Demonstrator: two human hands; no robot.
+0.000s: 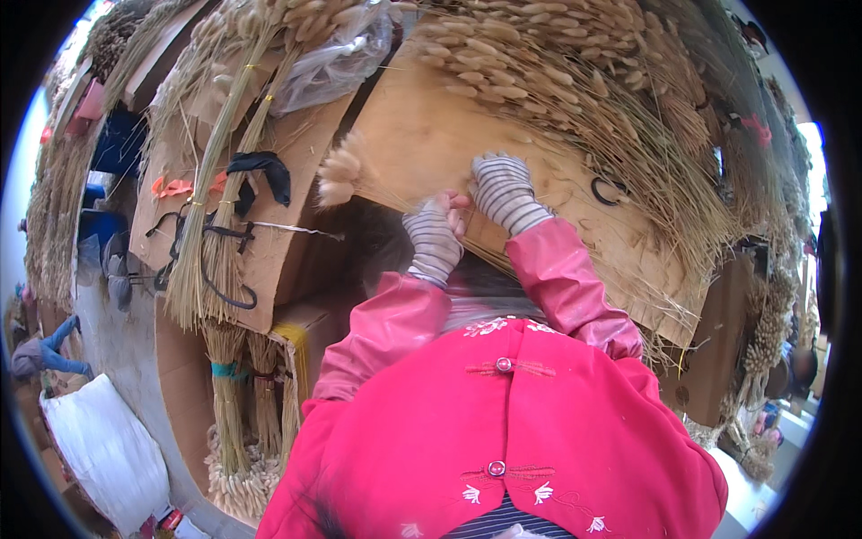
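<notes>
My left hand (435, 238), in a grey-and-white striped fingerless glove, is closed on the stems of a small bunch of bunny tail grass (338, 172). The bunch's fluffy pale heads point left, over the near edge of a brown board (404, 108). Close by on the right, my right hand (505, 190), gloved alike, is curled shut above the board. Anything inside its fingers is hidden. A large heap of dried bunny tail grass (539, 72) covers the far and right parts of the board, heads toward the back and stems toward the lower right.
Tied bundles of dried grass (229, 180) lie on a cardboard box (296, 148) to the left, with a clear plastic bag (337, 63) behind. A black hook-shaped piece (609, 191) rests on the board. More bundles (229, 404) stand below left. A white sack (103, 454) lies farther left.
</notes>
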